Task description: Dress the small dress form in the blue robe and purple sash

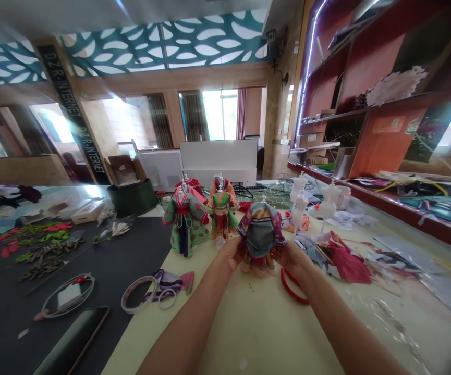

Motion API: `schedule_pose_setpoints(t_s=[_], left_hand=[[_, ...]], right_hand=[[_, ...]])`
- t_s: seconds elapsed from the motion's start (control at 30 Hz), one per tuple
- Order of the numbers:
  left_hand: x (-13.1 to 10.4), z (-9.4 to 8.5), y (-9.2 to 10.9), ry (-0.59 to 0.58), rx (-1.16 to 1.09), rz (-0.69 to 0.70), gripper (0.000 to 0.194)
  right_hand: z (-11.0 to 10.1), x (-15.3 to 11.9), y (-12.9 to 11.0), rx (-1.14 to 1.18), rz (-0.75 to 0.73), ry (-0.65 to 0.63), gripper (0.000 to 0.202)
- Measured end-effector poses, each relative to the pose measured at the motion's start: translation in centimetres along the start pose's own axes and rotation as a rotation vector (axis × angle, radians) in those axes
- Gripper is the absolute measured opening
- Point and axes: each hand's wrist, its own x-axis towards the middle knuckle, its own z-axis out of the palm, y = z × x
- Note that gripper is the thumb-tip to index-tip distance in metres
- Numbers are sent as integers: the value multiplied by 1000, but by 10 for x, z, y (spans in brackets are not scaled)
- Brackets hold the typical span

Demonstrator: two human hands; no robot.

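A small mannequin in a purple and grey-blue robe [261, 232] stands upright on the pale table between my hands. My left hand [233, 251] is closed on the robe's left side, low down. At the opposite side my right hand [287, 254] holds the robe near its sleeve; both hands' fingertips are partly hidden by the cloth. Just left of it stand a mannequin in an orange and green robe [221, 208] and one in a green robe with pink trim [185, 221]. A red ring [291, 289] lies by my right wrist.
White bare mannequins [299, 203] and crumpled fabric [346, 258] are on the right. Tape rolls [139, 294] and purple cloth [168, 281] lie left. A phone [74, 341], a coiled cable [69, 295] and artificial sprigs [53, 250] rest on the dark mat.
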Motion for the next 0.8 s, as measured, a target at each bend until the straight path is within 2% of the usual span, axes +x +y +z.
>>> schedule_pose_setpoints(t_s=[0.2, 0.43, 0.57, 0.8], left_hand=[[2, 0, -1, -39, -158, -25, 16], [2, -1, 0, -67, -286, -40, 9], [-1, 0, 1, -87, -356, -38, 15], [-1, -2, 1, -159, -470, 80, 6]], right_hand=[[1, -1, 2, 109, 71, 24, 9], [2, -1, 6, 179, 32, 1, 8], [5, -1, 8, 215, 14, 2, 6], [7, 1, 12, 272, -52, 4, 8]])
